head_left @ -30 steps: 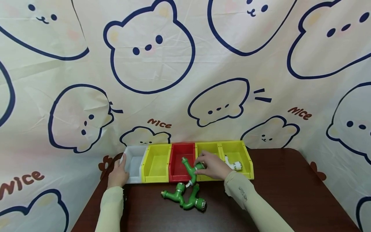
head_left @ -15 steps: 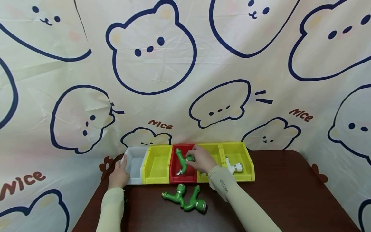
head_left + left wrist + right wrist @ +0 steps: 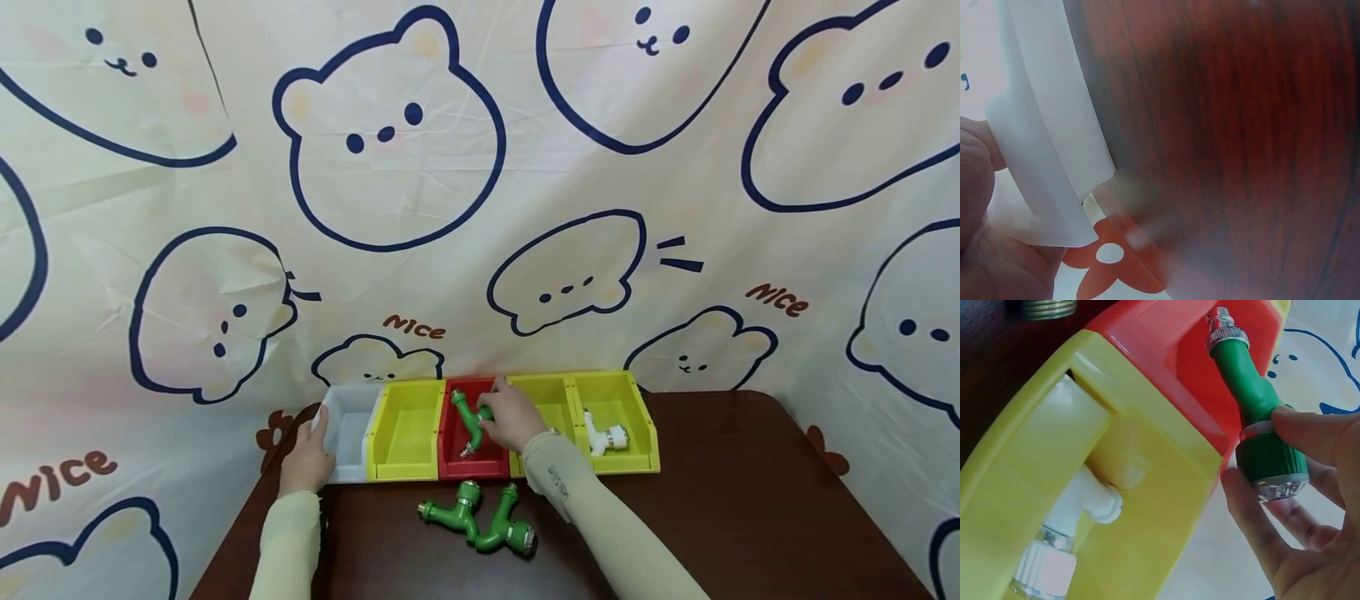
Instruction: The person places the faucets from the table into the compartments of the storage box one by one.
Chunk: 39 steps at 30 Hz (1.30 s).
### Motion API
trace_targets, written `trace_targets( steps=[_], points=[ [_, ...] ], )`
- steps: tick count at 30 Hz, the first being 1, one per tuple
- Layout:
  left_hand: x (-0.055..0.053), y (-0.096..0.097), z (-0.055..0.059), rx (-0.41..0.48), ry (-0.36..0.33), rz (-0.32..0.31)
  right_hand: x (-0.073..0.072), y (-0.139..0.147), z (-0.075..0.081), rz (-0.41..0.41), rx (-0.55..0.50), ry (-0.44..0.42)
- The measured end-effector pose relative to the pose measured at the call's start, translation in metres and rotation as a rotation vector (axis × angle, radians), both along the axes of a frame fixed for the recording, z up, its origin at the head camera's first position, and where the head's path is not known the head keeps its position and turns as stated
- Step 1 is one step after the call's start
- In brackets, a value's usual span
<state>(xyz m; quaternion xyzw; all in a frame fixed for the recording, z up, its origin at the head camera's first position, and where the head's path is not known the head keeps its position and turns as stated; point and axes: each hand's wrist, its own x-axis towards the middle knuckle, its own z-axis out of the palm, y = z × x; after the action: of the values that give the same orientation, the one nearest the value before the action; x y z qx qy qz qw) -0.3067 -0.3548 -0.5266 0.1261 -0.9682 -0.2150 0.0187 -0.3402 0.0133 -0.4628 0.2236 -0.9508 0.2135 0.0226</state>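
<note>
My right hand (image 3: pixel 516 414) pinches a green faucet (image 3: pixel 468 421) by its ribbed knob, between thumb and fingers. The faucet overlaps the red bin (image 3: pixel 472 472) in the head view; its silver-tipped end points away from the palm in the right wrist view. At the far left, my left hand (image 3: pixel 306 457) grips the side wall of the white bin (image 3: pixel 1054 125), the thumb on one side of it. Two more green faucets, one on the left (image 3: pixel 453 510) and one on the right (image 3: pixel 504 527), lie on the table in front of the row.
A white faucet (image 3: pixel 604 437) lies in the rightmost yellow bin (image 3: pixel 637 408). Another white faucet (image 3: pixel 1060 531) rests in the yellow bin beside the red one. A further yellow bin (image 3: pixel 408 417) stands between white and red. Behind the dark table (image 3: pixel 720 500) hangs a printed cloth (image 3: pixel 450 283).
My right hand has carried the green faucet leftward and back, from the front of the red and yellow bins to over the red bin. The left hand stays on the white bin.
</note>
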Motion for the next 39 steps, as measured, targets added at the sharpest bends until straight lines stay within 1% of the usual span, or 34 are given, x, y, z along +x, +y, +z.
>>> trace_targets(
  steps=[8,15,18,24,32,39],
  points=[
    [0.001,-0.002,-0.002,-0.010,0.023,-0.023,-0.006,-0.006,-0.015,-0.002,0.115,0.093],
    [0.000,-0.004,-0.006,-0.019,0.042,-0.031,-0.008,-0.013,-0.022,0.028,0.193,0.159],
    [0.000,-0.004,-0.006,-0.027,0.043,-0.029,-0.009,-0.015,-0.024,0.029,0.229,0.170],
    [-0.001,-0.005,-0.006,-0.039,0.043,-0.030,-0.011,-0.017,-0.027,0.011,0.254,0.190],
    [-0.001,-0.004,-0.005,-0.035,0.034,-0.024,-0.013,-0.019,-0.035,-0.002,0.317,0.228],
    [-0.001,-0.003,-0.005,-0.036,0.031,-0.011,-0.016,-0.020,-0.042,0.019,0.322,0.227]
  ],
)
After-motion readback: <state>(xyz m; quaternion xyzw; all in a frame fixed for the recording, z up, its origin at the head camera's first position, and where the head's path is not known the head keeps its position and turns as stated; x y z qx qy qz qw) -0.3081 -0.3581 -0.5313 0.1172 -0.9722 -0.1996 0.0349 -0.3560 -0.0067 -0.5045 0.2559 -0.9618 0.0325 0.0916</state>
